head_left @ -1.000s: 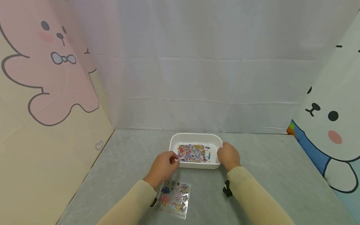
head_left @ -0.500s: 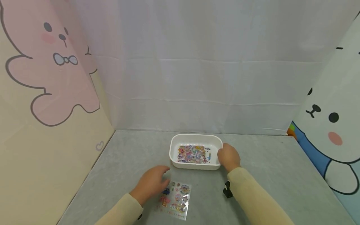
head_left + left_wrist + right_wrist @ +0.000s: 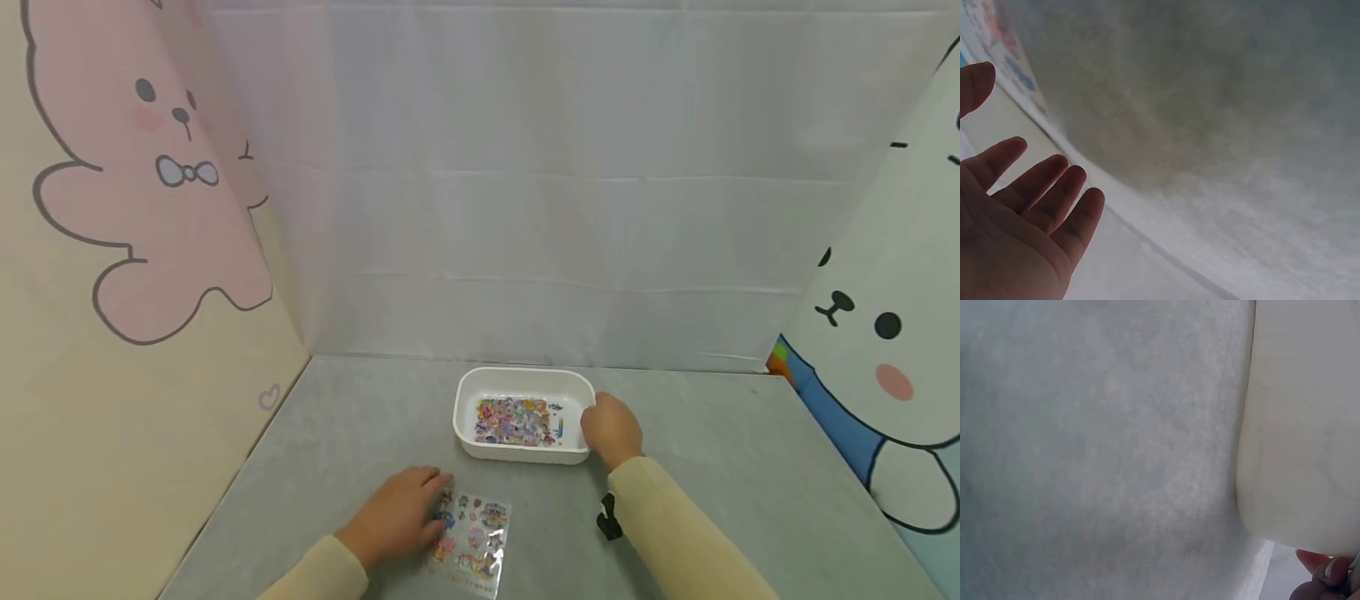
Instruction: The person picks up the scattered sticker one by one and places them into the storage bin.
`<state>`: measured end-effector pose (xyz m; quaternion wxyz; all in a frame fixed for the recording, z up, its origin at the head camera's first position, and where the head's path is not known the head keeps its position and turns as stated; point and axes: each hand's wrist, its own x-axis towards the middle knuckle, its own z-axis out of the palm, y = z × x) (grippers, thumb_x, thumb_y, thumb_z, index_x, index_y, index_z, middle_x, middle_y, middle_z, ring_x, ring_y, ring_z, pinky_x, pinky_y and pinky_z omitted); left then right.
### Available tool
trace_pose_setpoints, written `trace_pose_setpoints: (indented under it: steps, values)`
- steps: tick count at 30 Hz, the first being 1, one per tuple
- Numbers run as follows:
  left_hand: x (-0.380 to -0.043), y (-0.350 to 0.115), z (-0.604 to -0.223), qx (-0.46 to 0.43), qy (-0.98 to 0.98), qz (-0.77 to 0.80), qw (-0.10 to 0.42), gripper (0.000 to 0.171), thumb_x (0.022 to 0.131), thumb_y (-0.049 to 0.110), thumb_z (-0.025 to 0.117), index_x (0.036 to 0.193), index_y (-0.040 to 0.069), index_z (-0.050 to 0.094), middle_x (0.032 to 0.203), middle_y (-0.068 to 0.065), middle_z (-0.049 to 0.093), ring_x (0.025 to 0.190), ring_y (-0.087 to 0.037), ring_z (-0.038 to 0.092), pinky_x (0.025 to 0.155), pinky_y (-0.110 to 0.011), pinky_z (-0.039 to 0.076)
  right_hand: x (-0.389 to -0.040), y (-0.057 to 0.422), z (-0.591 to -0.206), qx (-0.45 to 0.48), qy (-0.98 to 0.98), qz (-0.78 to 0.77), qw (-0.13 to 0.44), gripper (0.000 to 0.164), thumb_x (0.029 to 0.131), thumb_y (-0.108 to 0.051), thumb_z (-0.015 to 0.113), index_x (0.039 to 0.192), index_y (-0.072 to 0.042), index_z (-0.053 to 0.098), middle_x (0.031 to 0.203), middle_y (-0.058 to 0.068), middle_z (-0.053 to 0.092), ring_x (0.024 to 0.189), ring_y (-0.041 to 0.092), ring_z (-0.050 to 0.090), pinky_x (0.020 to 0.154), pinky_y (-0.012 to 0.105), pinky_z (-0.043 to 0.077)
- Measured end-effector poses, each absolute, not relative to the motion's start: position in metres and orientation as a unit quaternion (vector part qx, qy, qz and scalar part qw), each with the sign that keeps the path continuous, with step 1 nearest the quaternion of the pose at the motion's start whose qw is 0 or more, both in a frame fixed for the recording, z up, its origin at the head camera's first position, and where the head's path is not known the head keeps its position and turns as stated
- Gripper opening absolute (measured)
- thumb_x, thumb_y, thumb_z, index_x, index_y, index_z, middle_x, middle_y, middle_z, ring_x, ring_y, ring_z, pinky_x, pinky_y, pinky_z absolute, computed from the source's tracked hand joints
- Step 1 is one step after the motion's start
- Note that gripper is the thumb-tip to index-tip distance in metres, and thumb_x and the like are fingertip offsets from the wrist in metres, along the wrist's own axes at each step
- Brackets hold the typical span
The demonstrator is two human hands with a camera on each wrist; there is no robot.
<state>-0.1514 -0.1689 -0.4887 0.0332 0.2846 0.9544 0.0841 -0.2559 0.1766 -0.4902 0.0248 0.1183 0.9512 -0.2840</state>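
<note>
A clear sticker sheet (image 3: 480,542) printed with small colourful figures lies on the grey table. Over its left edge is my left hand (image 3: 401,512), its fingers spread and loosely bent, with nothing gripped; the left wrist view shows the same hand (image 3: 1029,219) with its palm bare. Farther back stands a white plastic tray (image 3: 521,455) with colourful stickers (image 3: 513,421) on its floor. My right hand (image 3: 613,429) grips the tray's right end. In the right wrist view, the tray's side wall (image 3: 1304,437) fills the right, with curled fingertips (image 3: 1335,572) at its corner.
Behind the grey table (image 3: 712,467) hangs a white curtain (image 3: 525,200). A cream cloth with a pink bear (image 3: 180,225) borders the left side, and a cloth with a white bear (image 3: 877,358) borders the right. A small black piece (image 3: 609,517) sits at my right cuff.
My left hand has left the tray's front rim and moved down and left to the sticker sheet, its fingers spreading. The right hand keeps its grip on the tray. The head view has tilted slightly.
</note>
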Motion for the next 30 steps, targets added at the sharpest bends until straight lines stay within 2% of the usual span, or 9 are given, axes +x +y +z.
trace_pose_setpoints:
  steps: [4,10,21,28,30]
  values:
    - [-0.150,-0.173,-0.498,0.297,0.951,0.079,0.039,0.056,0.090,0.035,0.077,0.137,0.009,0.063,0.130,-0.009,0.063,0.120,-0.028,0.059,0.102,-0.047,0.047,-0.256,0.175,-0.490,0.121,0.952,-0.281,0.031,0.048,0.103,-0.014,0.044,0.143,0.011,0.050,0.140,0.030,0.056,0.127,0.046,0.055,0.105,0.059,0.042]
    - [-0.151,-0.177,-0.505,0.301,0.950,0.085,0.018,0.051,0.089,0.032,0.077,0.132,0.008,0.066,0.126,-0.007,0.064,0.117,-0.026,0.060,0.101,-0.047,0.047,-0.258,0.176,-0.489,0.114,0.954,-0.276,0.029,0.048,0.103,-0.014,0.044,0.143,0.011,0.050,0.141,0.030,0.055,0.128,0.046,0.054,0.106,0.059,0.042]
    - [-0.149,-0.176,-0.504,0.319,0.945,0.070,-0.004,0.041,0.087,0.030,0.079,0.122,0.012,0.070,0.112,0.001,0.068,0.107,-0.019,0.061,0.095,-0.044,0.049,-0.260,0.176,-0.493,0.118,0.953,-0.277,0.030,0.048,0.104,-0.015,0.043,0.144,0.011,0.050,0.140,0.030,0.056,0.127,0.045,0.055,0.105,0.059,0.043]
    - [-0.147,-0.174,-0.503,0.325,0.943,0.070,0.005,0.043,0.089,0.024,0.078,0.128,0.009,0.069,0.125,-0.004,0.068,0.116,-0.022,0.061,0.100,-0.044,0.048,-0.260,0.176,-0.491,0.122,0.954,-0.271,0.032,0.048,0.104,-0.014,0.044,0.144,0.011,0.050,0.141,0.030,0.055,0.129,0.045,0.054,0.106,0.058,0.042]
    - [-0.147,-0.173,-0.504,0.330,0.941,0.071,0.002,0.042,0.088,0.022,0.077,0.128,0.009,0.069,0.124,-0.003,0.069,0.116,-0.022,0.061,0.100,-0.044,0.048,-0.259,0.176,-0.491,0.123,0.954,-0.272,0.031,0.047,0.104,-0.014,0.044,0.143,0.011,0.050,0.141,0.029,0.056,0.128,0.045,0.054,0.106,0.058,0.042]
